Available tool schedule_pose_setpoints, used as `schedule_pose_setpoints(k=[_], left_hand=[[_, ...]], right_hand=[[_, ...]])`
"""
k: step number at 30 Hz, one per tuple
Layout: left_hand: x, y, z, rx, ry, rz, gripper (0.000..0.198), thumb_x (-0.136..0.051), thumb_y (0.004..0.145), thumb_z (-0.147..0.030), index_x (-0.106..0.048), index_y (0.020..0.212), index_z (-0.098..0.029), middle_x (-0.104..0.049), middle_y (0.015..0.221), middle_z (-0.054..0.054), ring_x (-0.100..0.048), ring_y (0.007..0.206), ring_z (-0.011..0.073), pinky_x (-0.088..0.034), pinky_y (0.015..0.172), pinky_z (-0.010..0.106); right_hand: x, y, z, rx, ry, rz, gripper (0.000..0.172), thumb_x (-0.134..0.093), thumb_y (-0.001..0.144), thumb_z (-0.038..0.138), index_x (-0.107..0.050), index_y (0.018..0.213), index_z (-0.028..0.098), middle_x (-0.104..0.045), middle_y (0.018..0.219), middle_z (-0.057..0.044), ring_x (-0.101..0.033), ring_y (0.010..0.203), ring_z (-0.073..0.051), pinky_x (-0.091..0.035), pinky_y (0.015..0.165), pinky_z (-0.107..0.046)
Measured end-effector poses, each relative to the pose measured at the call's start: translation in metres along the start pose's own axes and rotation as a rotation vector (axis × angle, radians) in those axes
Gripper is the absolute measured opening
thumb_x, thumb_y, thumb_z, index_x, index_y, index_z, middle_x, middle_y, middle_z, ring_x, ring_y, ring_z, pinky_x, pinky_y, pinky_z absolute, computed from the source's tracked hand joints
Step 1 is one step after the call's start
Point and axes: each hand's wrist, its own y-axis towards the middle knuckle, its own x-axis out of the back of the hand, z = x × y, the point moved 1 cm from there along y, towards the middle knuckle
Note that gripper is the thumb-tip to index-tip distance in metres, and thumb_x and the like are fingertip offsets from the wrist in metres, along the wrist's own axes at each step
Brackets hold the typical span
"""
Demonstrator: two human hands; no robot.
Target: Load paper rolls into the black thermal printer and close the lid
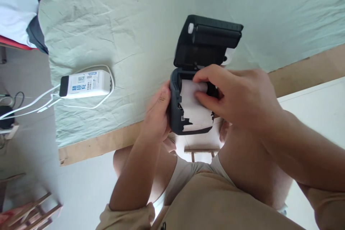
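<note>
A small black portable printer [176,115] is held at the near edge of the table, its lid [207,45] flipped open and pointing away from me. A white paper roll [192,106] sits in its bay, with a torn strip hanging over the front. My left hand [157,115] wraps around the printer's left side. My right hand [237,97] reaches in from the right, its thumb and fingers pinched on the paper roll inside the bay.
A pale green wrinkled cloth [140,18] covers the wooden table [102,143]. A white power bank [84,84] with white cables lies on the cloth to the left. Another person's arm and white sleeve [16,10] show at the top left. Wooden stool parts [35,212] stand on the floor.
</note>
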Motion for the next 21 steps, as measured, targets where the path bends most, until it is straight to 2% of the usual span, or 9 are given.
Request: schedule_pose_setpoints(k=[5,8,11,13,16,17,19,21], left_hand=[[-0.001,-0.002,-0.003,0.01,0.082,0.06,0.034,-0.066,0.097,-0.058,-0.077,0.107,-0.027,-0.076,0.09,0.003,-0.075,0.09,0.0218,-0.062,0.071,0.031],[0.0,-0.003,-0.003,0.014,0.091,-0.008,0.034,-0.071,0.094,-0.057,-0.079,0.105,-0.026,-0.077,0.091,0.002,-0.073,0.082,0.0188,-0.06,0.068,0.028],[-0.001,-0.004,-0.002,0.046,0.038,-0.07,0.032,-0.075,0.091,-0.054,-0.079,0.101,-0.024,-0.077,0.086,0.0,-0.07,0.071,0.0154,-0.056,0.058,0.025],[-0.002,-0.004,-0.001,0.038,-0.02,-0.143,0.025,-0.076,0.092,-0.048,-0.079,0.095,-0.023,-0.074,0.078,-0.002,-0.066,0.065,0.012,-0.053,0.054,0.021],[-0.002,-0.002,0.0,0.019,-0.116,-0.22,0.024,-0.07,0.099,-0.04,-0.077,0.086,-0.021,-0.072,0.074,-0.004,-0.067,0.064,0.0087,-0.056,0.062,0.017],[-0.002,-0.001,0.001,0.018,-0.141,-0.219,0.026,-0.068,0.1,-0.04,-0.076,0.085,-0.021,-0.073,0.075,-0.004,-0.068,0.065,0.0086,-0.058,0.067,0.018],[-0.002,0.001,0.001,0.02,-0.17,-0.202,0.028,-0.066,0.102,-0.04,-0.077,0.086,-0.021,-0.074,0.077,-0.004,-0.07,0.067,0.0087,-0.062,0.076,0.02],[-0.002,0.002,0.001,0.017,-0.173,-0.199,0.027,-0.066,0.102,-0.04,-0.077,0.086,-0.022,-0.074,0.077,-0.004,-0.071,0.068,0.0089,-0.064,0.081,0.022]], right_hand=[[-0.001,0.002,-0.003,0.025,0.001,0.091,0.019,-0.071,0.081,0.027,-0.068,0.1,0.026,-0.061,0.062,0.004,-0.039,0.047,-0.009,-0.017,0.047,-0.027],[0.004,0.002,0.0,0.015,0.049,0.097,0.027,-0.073,0.077,0.021,-0.068,0.104,0.025,-0.067,0.067,0.005,-0.046,0.048,-0.01,-0.021,0.044,-0.026],[0.016,0.001,0.003,-0.045,0.241,0.119,0.032,-0.075,0.076,0.017,-0.068,0.106,0.024,-0.074,0.08,0.007,-0.049,0.045,-0.004,-0.033,0.044,-0.025],[0.022,0.002,-0.002,-0.149,0.465,0.032,0.031,-0.078,0.082,0.024,-0.066,0.11,0.028,-0.075,0.091,0.009,-0.051,0.045,-0.002,-0.037,0.043,-0.024],[0.023,0.011,-0.024,-0.266,0.881,-0.266,0.032,-0.071,0.089,0.055,-0.063,0.112,0.034,-0.072,0.09,0.009,-0.058,0.052,-0.007,-0.037,0.037,-0.024],[0.021,0.014,-0.033,-0.276,0.991,-0.339,0.04,-0.074,0.083,0.062,-0.063,0.109,0.034,-0.072,0.088,0.009,-0.058,0.051,-0.008,-0.035,0.034,-0.024],[0.015,0.021,-0.051,-0.407,1.073,-0.443,0.054,-0.081,0.066,0.067,-0.062,0.1,0.03,-0.069,0.079,0.008,-0.052,0.043,-0.009,-0.026,0.027,-0.026],[0.009,0.026,-0.063,-0.515,1.012,-0.507,0.049,-0.085,0.063,0.058,-0.06,0.091,0.028,-0.063,0.07,0.007,-0.049,0.041,-0.008,-0.021,0.028,-0.026]])
